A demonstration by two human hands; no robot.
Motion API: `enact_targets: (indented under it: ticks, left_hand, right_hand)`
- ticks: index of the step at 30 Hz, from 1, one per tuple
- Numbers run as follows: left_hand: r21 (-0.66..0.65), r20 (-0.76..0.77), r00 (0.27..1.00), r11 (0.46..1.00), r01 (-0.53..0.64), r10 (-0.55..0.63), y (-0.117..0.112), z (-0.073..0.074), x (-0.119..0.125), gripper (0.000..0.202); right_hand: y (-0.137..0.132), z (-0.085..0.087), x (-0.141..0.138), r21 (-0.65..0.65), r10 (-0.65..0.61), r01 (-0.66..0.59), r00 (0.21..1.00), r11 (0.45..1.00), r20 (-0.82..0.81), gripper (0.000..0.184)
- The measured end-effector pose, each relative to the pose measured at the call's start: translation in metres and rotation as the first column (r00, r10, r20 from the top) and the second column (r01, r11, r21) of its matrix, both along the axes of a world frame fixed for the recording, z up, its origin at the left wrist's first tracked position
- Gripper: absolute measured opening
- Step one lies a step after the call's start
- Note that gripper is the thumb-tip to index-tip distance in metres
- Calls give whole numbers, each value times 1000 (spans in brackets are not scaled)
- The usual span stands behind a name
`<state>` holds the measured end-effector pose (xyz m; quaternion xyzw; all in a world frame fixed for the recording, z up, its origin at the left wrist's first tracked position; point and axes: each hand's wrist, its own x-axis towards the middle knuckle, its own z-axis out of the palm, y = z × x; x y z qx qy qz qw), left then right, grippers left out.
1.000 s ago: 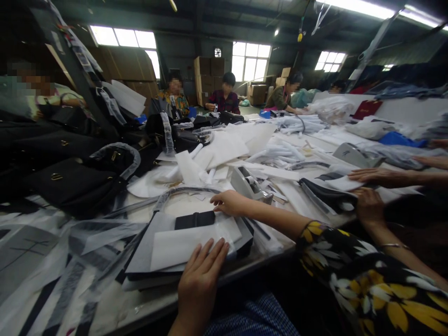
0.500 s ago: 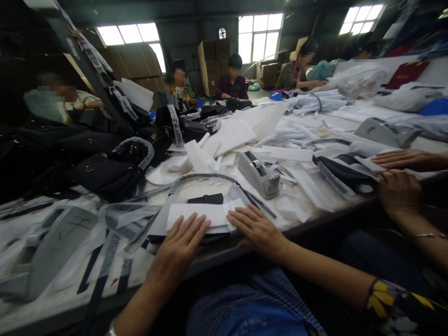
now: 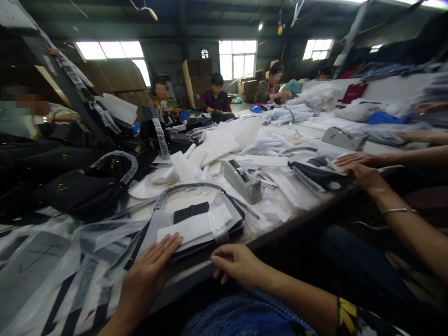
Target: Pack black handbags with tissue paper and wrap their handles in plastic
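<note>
A dark handbag point(image 3: 236, 211) lies flat on the table in front of me, its handle point(image 3: 192, 185) wrapped in clear film and arching away. A strip of white foam sheet point(image 3: 192, 228) covers part of it, with clear tape point(image 3: 217, 224) across the strip's right end. Beyond the strip is a small black piece point(image 3: 191, 212). My left hand point(image 3: 150, 266) is open, its straight fingers lying on the near left corner of the foam. My right hand point(image 3: 241, 266) is off the bag, just below the table edge, fingers curled inward; whether anything is pinched in them is hidden.
A grey tape dispenser point(image 3: 243, 182) stands behind the bag; another dispenser point(image 3: 38, 261) sits at left. Black handbags point(image 3: 80, 191) crowd the far left. White foam sheets point(image 3: 217, 144) are heaped mid-table. At right, a co-worker's hands point(image 3: 366, 175) work on another bag point(image 3: 315, 172).
My right hand has left the taped end of the foam and dropped toward me below the table edge. My left hand has slid back to the foam's near corner. The camera view has shifted.
</note>
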<state>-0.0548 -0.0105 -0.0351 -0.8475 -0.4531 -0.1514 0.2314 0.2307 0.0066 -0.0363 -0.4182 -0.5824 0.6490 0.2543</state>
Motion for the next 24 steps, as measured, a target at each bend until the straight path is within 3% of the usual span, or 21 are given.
enact_targets:
  ticks: [2, 5, 7, 10, 14, 17, 19, 20, 22, 24]
  left_hand:
    - [12, 0, 1000, 1000, 25, -25, 3, -2, -5, 58]
    - [27, 10, 999, 999, 35, -35, 3, -4, -7, 58]
    - [32, 34, 999, 999, 7, -8, 1, -5, -5, 61]
    - [41, 97, 993, 996, -77, 72, -3, -8, -1, 75]
    - [127, 224, 942, 951, -283, 250, -6, -13, 3, 77]
    - [154, 282, 887, 895, -419, 366, -8, -12, 9, 74]
    - [139, 298, 868, 881, -452, 398, -9, -10, 14, 71]
    - [130, 306, 862, 879, -458, 404, -9, -9, 16, 70]
    - [115, 336, 849, 877, -467, 408, -8, -9, 19, 70]
    - [93, 370, 832, 875, -476, 413, -6, -11, 21, 69]
  right_hand:
    - [5, 1, -4, -294, -48, -18, 976, 956, -214, 45]
    - [6, 7, -9, -393, -72, -95, 918, 915, -389, 49]
    - [2, 9, -16, -321, -65, -78, 908, 944, -413, 45]
    - [-4, 6, -35, -100, -84, 45, 896, 994, -435, 34]
    - [7, 4, -58, 260, 43, 86, 890, 962, -455, 22]
    - [32, 9, -51, 573, 111, 49, 964, 818, -241, 21]
    - [53, 14, -31, 737, 6, -19, 1000, 675, 21, 24]
    - [64, 16, -17, 791, -101, -81, 979, 607, 177, 25]
    - [84, 20, 14, 820, -355, -241, 812, 519, 463, 27]
    - [98, 22, 43, 775, -503, -360, 604, 519, 618, 26]
